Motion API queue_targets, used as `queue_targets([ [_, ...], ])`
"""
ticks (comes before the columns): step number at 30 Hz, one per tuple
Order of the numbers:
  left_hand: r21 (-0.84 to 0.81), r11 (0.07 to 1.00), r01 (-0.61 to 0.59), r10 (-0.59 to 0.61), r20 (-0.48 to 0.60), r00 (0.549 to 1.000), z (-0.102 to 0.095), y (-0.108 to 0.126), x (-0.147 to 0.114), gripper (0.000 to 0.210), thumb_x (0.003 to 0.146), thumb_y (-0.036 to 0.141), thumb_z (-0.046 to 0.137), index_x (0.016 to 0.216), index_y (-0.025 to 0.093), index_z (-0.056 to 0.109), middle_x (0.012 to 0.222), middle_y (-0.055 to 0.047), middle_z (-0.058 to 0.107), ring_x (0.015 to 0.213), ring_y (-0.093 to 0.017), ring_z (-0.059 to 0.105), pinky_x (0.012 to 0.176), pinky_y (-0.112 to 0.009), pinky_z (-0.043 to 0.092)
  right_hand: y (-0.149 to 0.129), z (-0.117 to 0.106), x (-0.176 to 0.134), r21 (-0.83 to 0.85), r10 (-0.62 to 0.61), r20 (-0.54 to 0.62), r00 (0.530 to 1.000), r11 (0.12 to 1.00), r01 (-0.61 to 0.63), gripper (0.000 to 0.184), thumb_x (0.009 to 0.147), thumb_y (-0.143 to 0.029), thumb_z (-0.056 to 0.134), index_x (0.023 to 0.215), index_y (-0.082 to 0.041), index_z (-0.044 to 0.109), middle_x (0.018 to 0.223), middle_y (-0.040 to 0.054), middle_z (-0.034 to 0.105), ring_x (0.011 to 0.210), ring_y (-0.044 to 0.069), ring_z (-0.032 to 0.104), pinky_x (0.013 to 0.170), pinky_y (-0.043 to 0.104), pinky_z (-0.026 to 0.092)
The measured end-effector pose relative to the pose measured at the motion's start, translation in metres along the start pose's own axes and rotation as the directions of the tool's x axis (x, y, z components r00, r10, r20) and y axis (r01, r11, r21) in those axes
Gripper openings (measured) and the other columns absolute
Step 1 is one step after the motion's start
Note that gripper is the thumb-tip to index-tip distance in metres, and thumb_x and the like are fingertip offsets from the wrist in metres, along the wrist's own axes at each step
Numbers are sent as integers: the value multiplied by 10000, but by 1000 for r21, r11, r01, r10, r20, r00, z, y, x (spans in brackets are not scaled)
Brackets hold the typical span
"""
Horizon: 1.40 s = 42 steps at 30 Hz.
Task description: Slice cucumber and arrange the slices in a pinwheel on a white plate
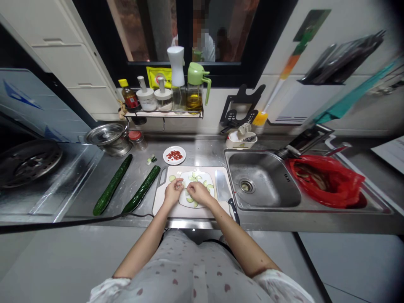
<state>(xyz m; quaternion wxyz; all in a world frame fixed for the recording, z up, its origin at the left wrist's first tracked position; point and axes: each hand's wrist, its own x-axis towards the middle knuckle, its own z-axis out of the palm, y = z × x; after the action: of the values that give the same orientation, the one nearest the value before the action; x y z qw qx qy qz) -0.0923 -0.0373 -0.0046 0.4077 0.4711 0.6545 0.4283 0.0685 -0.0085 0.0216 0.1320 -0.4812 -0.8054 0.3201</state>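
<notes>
Over a white plate (206, 203), both hands meet with fingertips almost touching. My left hand (173, 192) is closed in a pinch at the plate's left side. Opposite it, my right hand (199, 193) pinches too, and a small pale cucumber slice shows between the two sets of fingers, mostly hidden by them. Curved cucumber slices (190, 200) with green rims lie round the plate. The plate rests on a light cutting board (170, 212). Another cucumber slice (172, 178) lies on the board beyond my left hand. A kitchen knife (223, 185) lies along the board's right side.
Two whole cucumbers (112, 185) lie left of the board. Behind it stands a small dish (174, 162) of chopped red pieces, near cucumber ends (151, 160). A sink (265, 181) and red plastic bag (328, 181) are right; a steel pot (109, 139) is back left.
</notes>
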Motion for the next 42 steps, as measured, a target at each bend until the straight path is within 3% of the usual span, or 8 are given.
queue_targets([
  [7,212,977,-38,42,-16,999,-1,-2,3,332,753,172,573,1070,202,669,775,-3,672,690,-146,592,710,-255,419,-5,7,8,-147,100,78,992,985,-88,204,900,-209,486,921,-172,686,929,59,694,879,158,590,696,227,353],
  [17,519,836,-178,188,34,982,5,-7,9,337,836,149,506,1128,206,665,926,-70,691,944,-238,566,893,-358,404,-9,16,11,-372,97,48,994,925,-72,260,963,-259,415,1015,-164,651,1035,115,671,996,222,548,798,295,359],
  [23,582,778,-235,256,47,965,8,-14,9,317,854,178,513,1133,208,661,1032,-98,651,1024,-251,540,941,-383,389,-12,17,5,-405,57,36,998,914,-37,258,964,-230,404,1090,-170,622,1070,119,650,1021,235,524,829,314,352],
  [32,655,725,-212,252,34,967,1,-15,4,240,860,280,558,1018,223,730,1054,-95,604,1003,-267,521,915,-390,403,-10,24,-5,-454,19,82,996,891,20,323,966,-232,392,1163,-197,646,1003,133,676,997,249,561,857,346,329],
  [42,622,748,-231,263,42,964,5,-15,12,246,837,252,571,1004,222,749,1029,-95,576,974,-252,508,904,-376,426,-12,27,-1,-486,59,87,994,874,-9,328,967,-229,387,1168,-168,638,941,147,708,979,248,595,886,369,291],
])
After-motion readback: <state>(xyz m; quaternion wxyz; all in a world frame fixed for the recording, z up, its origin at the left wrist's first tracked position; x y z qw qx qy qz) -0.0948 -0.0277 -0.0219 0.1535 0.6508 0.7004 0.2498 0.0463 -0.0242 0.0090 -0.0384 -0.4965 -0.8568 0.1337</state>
